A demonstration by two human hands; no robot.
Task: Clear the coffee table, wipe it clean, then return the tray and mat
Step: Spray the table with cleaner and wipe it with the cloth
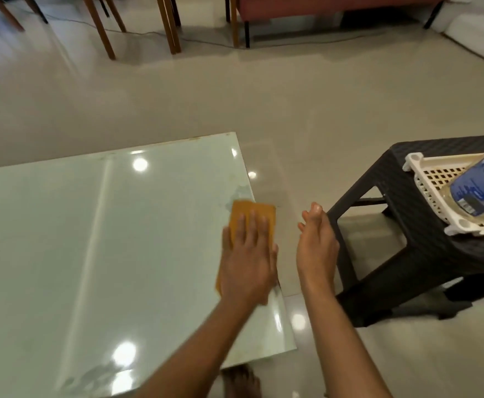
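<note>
The coffee table (91, 239) has a pale green glass top with bright light reflections. An orange cloth (252, 214) lies flat at the table's right edge. My left hand (248, 259) presses on the cloth with straight fingers. Just beyond that edge, over the floor, my right hand (317, 242) hovers with relaxed fingers and holds nothing. A white slotted tray (424, 179) sits on a dark stool (401, 225) to the right, with a plastic bottle (479, 185) lying in it. I see no mat.
Smeared wet patches show on the glass near the cloth and at the front edge. Wooden chair legs (103, 27) and a red sofa (321, 7) stand at the far side. A bare foot (240, 380) is on the floor below the table.
</note>
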